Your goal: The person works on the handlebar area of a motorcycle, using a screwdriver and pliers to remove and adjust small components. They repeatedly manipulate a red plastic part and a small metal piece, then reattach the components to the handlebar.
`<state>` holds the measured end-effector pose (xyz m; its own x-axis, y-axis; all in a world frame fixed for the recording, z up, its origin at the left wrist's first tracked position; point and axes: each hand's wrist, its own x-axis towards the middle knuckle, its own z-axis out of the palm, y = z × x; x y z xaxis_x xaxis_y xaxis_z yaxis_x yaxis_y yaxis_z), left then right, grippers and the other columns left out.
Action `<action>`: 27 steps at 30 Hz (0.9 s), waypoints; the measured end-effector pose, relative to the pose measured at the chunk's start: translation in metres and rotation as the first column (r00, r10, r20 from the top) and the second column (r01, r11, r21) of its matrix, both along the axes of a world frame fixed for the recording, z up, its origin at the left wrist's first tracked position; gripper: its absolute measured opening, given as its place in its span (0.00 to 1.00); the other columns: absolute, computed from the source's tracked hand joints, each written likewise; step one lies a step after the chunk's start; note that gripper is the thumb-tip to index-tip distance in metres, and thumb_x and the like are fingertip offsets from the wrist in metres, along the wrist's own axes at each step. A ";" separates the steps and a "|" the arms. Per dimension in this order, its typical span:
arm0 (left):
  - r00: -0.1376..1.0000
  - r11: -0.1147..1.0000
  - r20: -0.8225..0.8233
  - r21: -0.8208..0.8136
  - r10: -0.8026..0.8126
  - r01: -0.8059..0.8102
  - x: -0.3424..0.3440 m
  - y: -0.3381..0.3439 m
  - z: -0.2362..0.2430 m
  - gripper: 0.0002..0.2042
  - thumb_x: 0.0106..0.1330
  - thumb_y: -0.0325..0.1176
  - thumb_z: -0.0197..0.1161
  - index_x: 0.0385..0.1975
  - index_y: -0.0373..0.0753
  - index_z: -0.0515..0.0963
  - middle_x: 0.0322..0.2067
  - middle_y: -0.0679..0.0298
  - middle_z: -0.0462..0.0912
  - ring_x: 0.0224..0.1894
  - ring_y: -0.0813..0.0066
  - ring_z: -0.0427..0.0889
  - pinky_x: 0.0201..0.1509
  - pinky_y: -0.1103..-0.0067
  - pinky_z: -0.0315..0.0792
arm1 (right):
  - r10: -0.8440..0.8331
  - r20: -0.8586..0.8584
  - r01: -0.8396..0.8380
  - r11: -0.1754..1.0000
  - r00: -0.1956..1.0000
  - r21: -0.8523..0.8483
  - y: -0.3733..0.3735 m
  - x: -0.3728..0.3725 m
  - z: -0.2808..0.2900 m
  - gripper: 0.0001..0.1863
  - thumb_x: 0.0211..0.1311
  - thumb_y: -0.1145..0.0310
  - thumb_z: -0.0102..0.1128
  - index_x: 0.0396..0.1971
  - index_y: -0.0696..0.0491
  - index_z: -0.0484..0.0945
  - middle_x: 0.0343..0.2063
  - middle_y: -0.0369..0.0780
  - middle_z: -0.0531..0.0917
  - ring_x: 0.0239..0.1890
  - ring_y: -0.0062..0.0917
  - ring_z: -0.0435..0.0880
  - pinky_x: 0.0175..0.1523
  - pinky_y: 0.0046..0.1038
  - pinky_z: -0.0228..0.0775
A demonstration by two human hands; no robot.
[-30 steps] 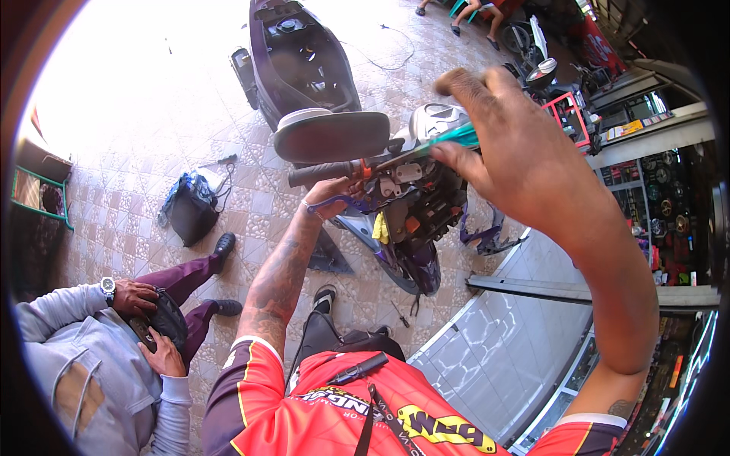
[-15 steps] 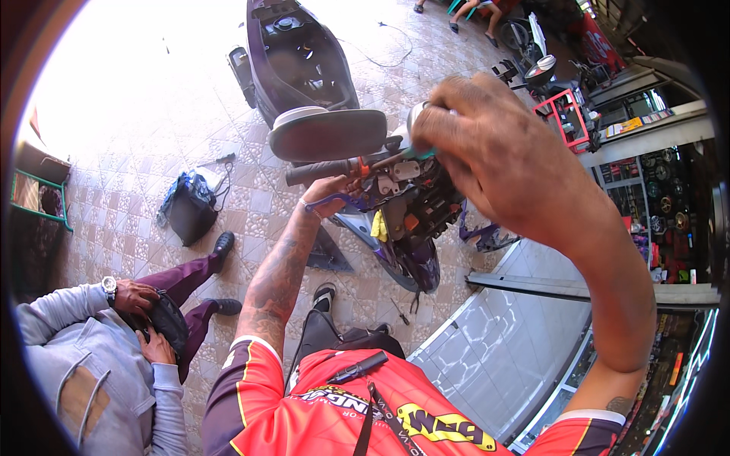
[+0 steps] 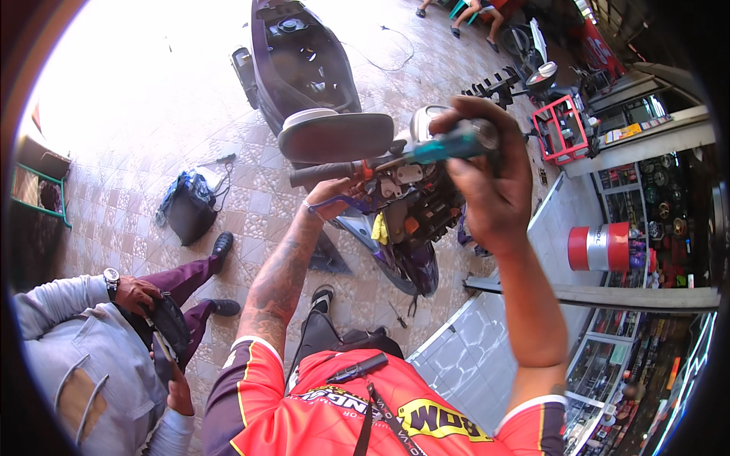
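Note:
In my right hand (image 3: pixel 502 182) is a screwdriver (image 3: pixel 449 148) with a teal handle, held between thumb and fingers. Its shaft points left toward the handlebar clamp, though I cannot tell whether the tip touches. My left hand (image 3: pixel 333 194) closes around the purple lever (image 3: pixel 338 205) just below the black handlebar grip (image 3: pixel 323 175). A dark oval mirror (image 3: pixel 336 138) stands above the grip. The scooter's front (image 3: pixel 418 213) is stripped, with wiring and inner parts exposed and a yellow piece (image 3: pixel 380 228) among them.
A person in a grey hoodie (image 3: pixel 84 357) stands at my left, handling a black pouch (image 3: pixel 169 323). A black bag (image 3: pixel 192 209) lies on the tiled floor. Tools (image 3: pixel 399 313) rest near my foot. Glass display cases and a red-and-white drum (image 3: pixel 599 247) stand at right.
My right hand has lowered and turned, exposing the screwdriver's teal handle. My left hand keeps its place. The person at left has moved one hand down from the pouch.

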<state>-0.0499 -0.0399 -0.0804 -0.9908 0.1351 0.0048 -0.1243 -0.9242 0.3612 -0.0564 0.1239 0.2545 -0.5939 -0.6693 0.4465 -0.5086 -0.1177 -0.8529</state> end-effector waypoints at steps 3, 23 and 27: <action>1.000 0.999 0.004 -0.027 0.018 -0.018 -0.002 -0.003 -0.008 0.22 0.71 0.30 0.67 0.62 0.33 0.73 0.56 0.57 0.81 0.54 0.69 0.82 0.56 0.71 0.78 | 0.010 0.088 0.026 0.915 0.996 -0.403 0.004 0.008 -0.015 0.29 0.55 0.78 0.50 0.61 0.57 0.69 0.43 0.45 0.78 0.49 0.33 0.78 0.59 0.43 0.74; 0.999 0.996 0.046 -0.085 0.023 -0.019 0.006 -0.003 -0.019 0.18 0.74 0.34 0.64 0.57 0.28 0.76 0.49 0.57 0.84 0.47 0.71 0.84 0.53 0.72 0.78 | -0.621 -0.405 0.740 0.533 0.671 0.409 -0.035 -0.001 -0.216 0.18 0.59 0.58 0.72 0.35 0.59 0.81 0.33 0.51 0.86 0.38 0.49 0.87 0.46 0.44 0.79; 1.000 1.000 0.021 -0.026 -0.012 0.013 0.004 -0.003 -0.029 0.18 0.74 0.34 0.64 0.57 0.28 0.76 0.50 0.57 0.84 0.48 0.70 0.85 0.54 0.71 0.78 | -0.632 -0.413 0.755 0.528 0.655 0.389 -0.037 -0.001 -0.219 0.16 0.58 0.60 0.73 0.34 0.58 0.80 0.32 0.51 0.86 0.38 0.48 0.87 0.44 0.44 0.79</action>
<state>-0.0462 -0.0426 -0.1094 -0.9889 0.1473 -0.0197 -0.1436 -0.9128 0.3824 -0.0578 0.0871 0.0350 -0.9066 -0.2313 0.3529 -0.3988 0.7427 -0.5379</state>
